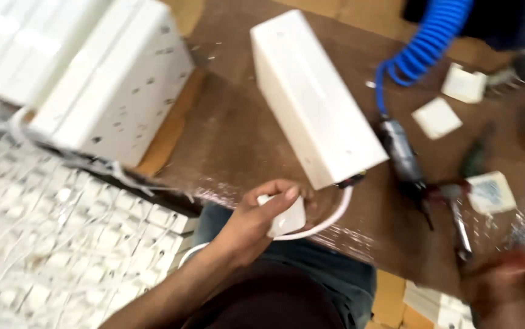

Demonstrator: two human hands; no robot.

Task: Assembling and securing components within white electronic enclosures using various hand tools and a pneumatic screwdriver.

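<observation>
head view: brown wooden counter | long white plastic box lies on it, white cord trailing off the edge | left hand fingers closed on small white plug block at counter edge | right hand blurred, grip cannot be told | risk: a tug on the cord could drag the box off.

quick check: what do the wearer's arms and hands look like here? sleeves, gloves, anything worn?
Both hands are bare, no gloves. The left hand and its forearm show no sleeve, watch or ring. The right hand is a motion-blurred shape at the frame's lower right corner; nothing worn on it can be made out.
</observation>
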